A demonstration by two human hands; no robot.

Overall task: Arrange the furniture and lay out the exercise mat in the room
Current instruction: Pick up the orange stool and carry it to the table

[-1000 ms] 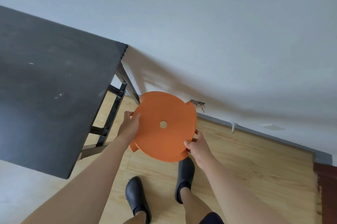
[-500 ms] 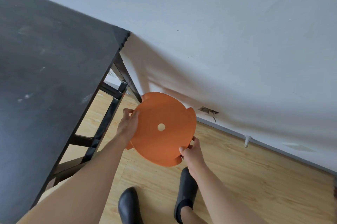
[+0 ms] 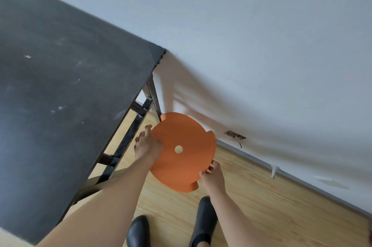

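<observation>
Loosened since half a second ago, the left hand (image 3: 148,147) lies spread-fingered against the left rim of the orange stool (image 3: 181,158). The stool sits just right of the black table (image 3: 60,95) and its leg frame (image 3: 128,138). The right hand (image 3: 212,176) pinches the near rim. Bare wood floor (image 3: 281,206) runs rightward below the white wall (image 3: 261,45).

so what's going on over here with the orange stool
A person stands over a round orange plastic stool, beside a black table and close to the white wall. The right hand pinches the seat's near rim; the left hand is at the left rim, fingers spread. Its legs are hidden, so I can't tell whether it is on the wooden floor.
</observation>
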